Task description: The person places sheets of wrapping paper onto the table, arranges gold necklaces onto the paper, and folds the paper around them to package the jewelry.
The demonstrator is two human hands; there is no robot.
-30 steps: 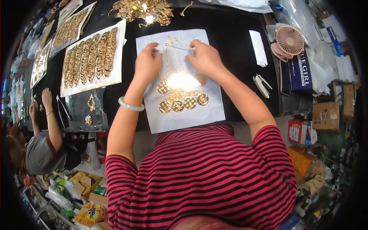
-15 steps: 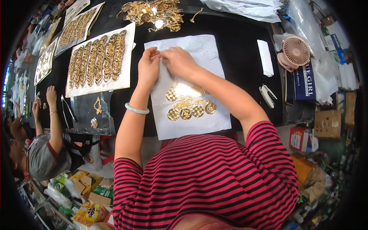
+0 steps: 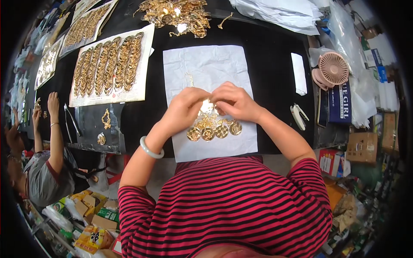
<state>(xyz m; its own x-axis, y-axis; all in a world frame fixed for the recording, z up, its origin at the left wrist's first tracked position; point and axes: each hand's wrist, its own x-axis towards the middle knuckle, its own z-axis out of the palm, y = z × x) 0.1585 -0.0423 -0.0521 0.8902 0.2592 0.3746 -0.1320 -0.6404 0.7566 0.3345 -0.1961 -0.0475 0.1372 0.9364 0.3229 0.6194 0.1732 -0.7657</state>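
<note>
Over a white sheet of paper (image 3: 180, 64), my left hand (image 3: 187, 109) and my right hand (image 3: 237, 103) meet with their fingertips pinched close together. Shiny gold (image 3: 208, 105) glints between them, but glare and the fingers hide what exactly they hold. Just below, several round gold pendants (image 3: 221, 131) with a dark pattern lie in a row. Their gold chains (image 3: 208, 120) are bunched above them on the paper. A thin gold chain (image 3: 189, 79) rests on the sheet beyond my left hand.
Left lies a card with rows of gold chains (image 3: 107, 66); a gold jewelry pile (image 3: 172, 17) sits at the back. Right are a white strip (image 3: 298, 73), a stapler (image 3: 298, 117) and a pink fan (image 3: 333, 69). A co-worker's hand (image 3: 53, 105) is far left, near tweezers (image 3: 72, 121).
Both hands have come from the sheet's upper part down toward my body, to just above the pendants. The fingertips now meet there. The view has shifted slightly.
</note>
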